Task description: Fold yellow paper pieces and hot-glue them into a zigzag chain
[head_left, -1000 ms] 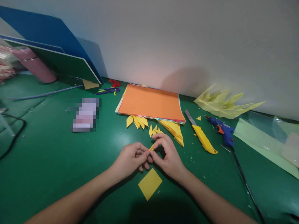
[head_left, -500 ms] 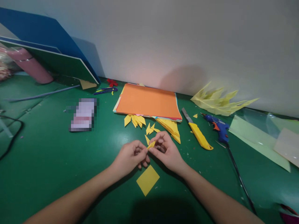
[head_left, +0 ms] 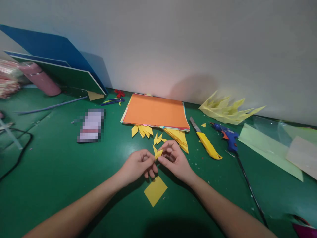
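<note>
Between my fingertips is a small folded piece of yellow paper (head_left: 158,154). My left hand (head_left: 140,163) pinches its lower left end, thumb against forefinger. My right hand (head_left: 175,161) is curled around its right side, with thumb and fingers closed at the paper. Just below the hands a flat yellow paper square (head_left: 156,191) lies on the green table. Beyond my fingers are several small folded yellow pieces (head_left: 158,138), and a fan of yellow pieces (head_left: 142,130) sticks out near the orange sheet's front edge.
A stack of coloured paper topped by an orange sheet (head_left: 156,110) lies by the wall. To its right are a yellow utility knife (head_left: 209,145) with blade showing, a blue glue gun (head_left: 229,135) and a spiky yellow paper shape (head_left: 229,110). A blurred phone (head_left: 91,125) and pink bottle (head_left: 41,79) are left.
The camera view has shifted slightly. Both hands stay together around the folded yellow paper, which has turned a little between the fingers.
</note>
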`<state>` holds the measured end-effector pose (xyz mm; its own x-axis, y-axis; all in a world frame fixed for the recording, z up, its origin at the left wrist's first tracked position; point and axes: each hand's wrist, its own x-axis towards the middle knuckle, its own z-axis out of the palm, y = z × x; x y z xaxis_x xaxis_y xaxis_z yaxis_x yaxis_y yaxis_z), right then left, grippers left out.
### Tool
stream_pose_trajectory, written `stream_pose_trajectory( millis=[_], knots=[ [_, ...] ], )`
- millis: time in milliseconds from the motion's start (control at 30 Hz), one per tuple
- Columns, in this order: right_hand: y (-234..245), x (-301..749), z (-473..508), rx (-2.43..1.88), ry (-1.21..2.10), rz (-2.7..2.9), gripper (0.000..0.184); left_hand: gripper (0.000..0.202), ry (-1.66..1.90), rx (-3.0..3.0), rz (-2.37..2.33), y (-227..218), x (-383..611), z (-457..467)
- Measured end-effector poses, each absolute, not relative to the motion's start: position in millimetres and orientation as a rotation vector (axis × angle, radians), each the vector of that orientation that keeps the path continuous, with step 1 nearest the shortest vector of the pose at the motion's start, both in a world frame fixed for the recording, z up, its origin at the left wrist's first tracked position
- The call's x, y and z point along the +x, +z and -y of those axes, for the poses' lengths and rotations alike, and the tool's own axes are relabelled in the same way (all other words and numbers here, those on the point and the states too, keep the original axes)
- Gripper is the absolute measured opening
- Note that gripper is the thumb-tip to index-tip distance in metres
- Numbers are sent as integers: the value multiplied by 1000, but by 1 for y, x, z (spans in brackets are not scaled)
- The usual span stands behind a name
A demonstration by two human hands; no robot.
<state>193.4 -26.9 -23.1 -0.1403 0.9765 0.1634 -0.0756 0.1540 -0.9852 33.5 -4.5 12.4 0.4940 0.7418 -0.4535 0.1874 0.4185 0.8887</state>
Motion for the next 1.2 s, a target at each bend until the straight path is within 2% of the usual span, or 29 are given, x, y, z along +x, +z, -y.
stream_pose_trajectory(
  millis=[400,500,900,1200],
  knots=[
    [-25,198,20,-1000,1173,1123,32,8,571,1262,-1067,8,43,8],
    [-25,198,20,-1010,1137,1110,32,14,634,1245,-1088,5,42,10],
    [-23,190,25,-999,1157,1155,29,10,702,1301,-1155,4,39,14],
    [-22,190,29,-981,1170,1110,36,22,665,1173,-1086,7,41,13]
  ],
)
